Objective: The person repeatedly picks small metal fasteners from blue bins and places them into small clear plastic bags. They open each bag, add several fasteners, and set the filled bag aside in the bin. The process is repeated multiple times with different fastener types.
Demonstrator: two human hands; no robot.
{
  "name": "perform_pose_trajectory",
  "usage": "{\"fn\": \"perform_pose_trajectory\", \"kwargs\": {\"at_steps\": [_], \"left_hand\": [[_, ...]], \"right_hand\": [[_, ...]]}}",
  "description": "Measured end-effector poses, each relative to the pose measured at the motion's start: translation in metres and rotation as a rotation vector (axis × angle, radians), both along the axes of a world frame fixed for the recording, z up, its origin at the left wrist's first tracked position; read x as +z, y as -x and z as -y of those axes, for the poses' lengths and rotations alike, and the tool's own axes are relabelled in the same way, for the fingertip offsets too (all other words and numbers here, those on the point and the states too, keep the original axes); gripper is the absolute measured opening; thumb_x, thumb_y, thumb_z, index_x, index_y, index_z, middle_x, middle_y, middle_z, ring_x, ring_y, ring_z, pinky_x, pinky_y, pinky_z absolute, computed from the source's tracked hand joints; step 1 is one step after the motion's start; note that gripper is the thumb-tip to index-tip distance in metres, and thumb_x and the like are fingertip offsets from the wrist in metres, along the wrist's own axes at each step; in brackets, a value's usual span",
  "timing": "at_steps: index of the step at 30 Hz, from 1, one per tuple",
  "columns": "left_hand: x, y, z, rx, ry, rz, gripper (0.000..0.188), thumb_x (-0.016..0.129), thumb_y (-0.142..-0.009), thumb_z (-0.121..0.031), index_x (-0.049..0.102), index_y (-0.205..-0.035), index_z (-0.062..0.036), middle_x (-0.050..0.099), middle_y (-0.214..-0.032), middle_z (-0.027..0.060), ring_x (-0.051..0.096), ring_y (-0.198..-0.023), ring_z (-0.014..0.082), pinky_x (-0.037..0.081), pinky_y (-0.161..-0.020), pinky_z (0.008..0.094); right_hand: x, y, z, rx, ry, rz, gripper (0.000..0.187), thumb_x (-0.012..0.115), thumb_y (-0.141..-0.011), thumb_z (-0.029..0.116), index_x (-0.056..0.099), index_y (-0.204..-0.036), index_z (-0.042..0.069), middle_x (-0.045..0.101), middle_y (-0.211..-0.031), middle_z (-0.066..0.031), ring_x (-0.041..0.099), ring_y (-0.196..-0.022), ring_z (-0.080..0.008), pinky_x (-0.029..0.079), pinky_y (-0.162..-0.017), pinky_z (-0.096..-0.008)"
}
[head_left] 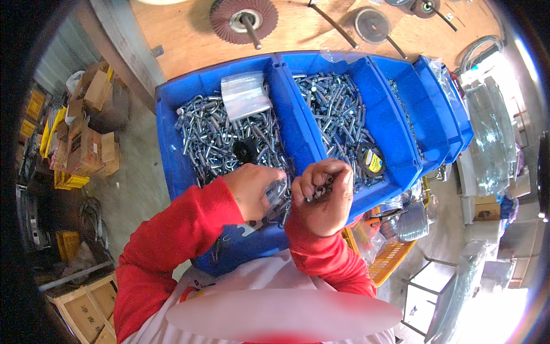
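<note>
My left hand (247, 189), in a red sleeve, is over the front of the left blue bin (166, 143). Its fingers curl round a clear plastic bag (277, 190); what is inside cannot be made out. To its right, my right hand (327, 200) is turned palm up with the fingers folded over several small dark metal fasteners (319, 194). Loose metal bolts (209, 135) fill the left bin, with a silvery sheet (245, 96) and a round black object (245, 150) on top. More bolts (335, 109) lie in the second bin, with a black disc with a yellow label (372, 159).
Two further blue bins (427, 123) stand to the right. Behind them rises a wooden board (309, 34) with abrasive wheels (243, 20) on protruding shafts. An orange crate (392, 262) sits below right; cardboard boxes (86, 143) are stacked on the left.
</note>
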State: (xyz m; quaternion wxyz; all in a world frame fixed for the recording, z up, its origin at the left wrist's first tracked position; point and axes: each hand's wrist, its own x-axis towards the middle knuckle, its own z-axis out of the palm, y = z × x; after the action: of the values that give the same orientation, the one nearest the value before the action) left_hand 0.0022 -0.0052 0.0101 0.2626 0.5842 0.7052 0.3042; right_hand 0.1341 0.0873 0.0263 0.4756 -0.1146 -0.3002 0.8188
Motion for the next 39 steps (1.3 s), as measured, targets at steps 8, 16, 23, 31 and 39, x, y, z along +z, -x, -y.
{"fn": "perform_pose_trajectory", "kwargs": {"at_steps": [8, 16, 23, 31, 39], "left_hand": [[0.002, 0.003, 0.002, -0.012, 0.112, -0.037, 0.038, 0.069, -0.066, -0.002, 0.066, -0.104, 0.0045, 0.071, -0.098, 0.0274, 0.070, -0.097, 0.0422, 0.057, -0.086, 0.0476], [0.005, 0.005, 0.001, -0.047, 0.133, -0.031, 0.038, 0.076, -0.056, -0.001, 0.069, -0.094, 0.0034, 0.072, -0.086, 0.0254, 0.072, -0.088, 0.0398, 0.059, -0.079, 0.0455], [0.006, 0.007, 0.003, -0.044, 0.153, -0.060, 0.032, 0.073, -0.060, -0.003, 0.070, -0.092, 0.0037, 0.072, -0.086, 0.0254, 0.072, -0.089, 0.0409, 0.059, -0.080, 0.0470], [0.004, 0.008, 0.003, -0.048, 0.120, -0.036, 0.044, 0.070, -0.068, -0.003, 0.065, -0.111, 0.0024, 0.071, -0.095, 0.0273, 0.069, -0.093, 0.0456, 0.057, -0.082, 0.0512], [0.004, 0.004, 0.010, -0.023, -0.044, -0.164, 0.043, 0.065, -0.073, 0.000, 0.064, -0.116, 0.0025, 0.070, -0.096, 0.0266, 0.068, -0.092, 0.0464, 0.056, -0.079, 0.0536]], "right_hand": [[-0.031, 0.035, 0.022, -0.183, -0.370, -0.079, 0.039, 0.046, -0.109, 0.035, 0.055, -0.095, 0.000, 0.052, -0.085, -0.0120, 0.054, -0.075, -0.0230, 0.049, -0.073, -0.0397], [-0.044, 0.038, 0.028, -0.276, -0.630, -0.039, 0.045, 0.041, -0.109, 0.039, 0.057, -0.094, -0.001, 0.057, -0.090, -0.0175, 0.061, -0.088, -0.0321, 0.051, -0.082, -0.0445], [-0.045, 0.037, 0.025, -0.208, -0.603, -0.067, 0.045, 0.044, -0.108, 0.035, 0.060, -0.091, -0.003, 0.061, -0.090, -0.0188, 0.061, -0.089, -0.0315, 0.050, -0.084, -0.0444], [-0.036, 0.023, 0.008, -0.174, -0.722, 0.370, 0.029, 0.047, -0.105, 0.020, 0.063, -0.101, -0.004, 0.063, -0.095, -0.0150, 0.061, -0.089, -0.0239, 0.048, -0.085, -0.0358], [-0.031, -0.007, -0.010, 0.004, -1.113, 0.990, 0.027, 0.070, -0.083, 0.015, 0.065, -0.103, -0.003, 0.066, -0.086, -0.0193, 0.067, -0.072, -0.0329, 0.054, -0.068, -0.0388]]}}
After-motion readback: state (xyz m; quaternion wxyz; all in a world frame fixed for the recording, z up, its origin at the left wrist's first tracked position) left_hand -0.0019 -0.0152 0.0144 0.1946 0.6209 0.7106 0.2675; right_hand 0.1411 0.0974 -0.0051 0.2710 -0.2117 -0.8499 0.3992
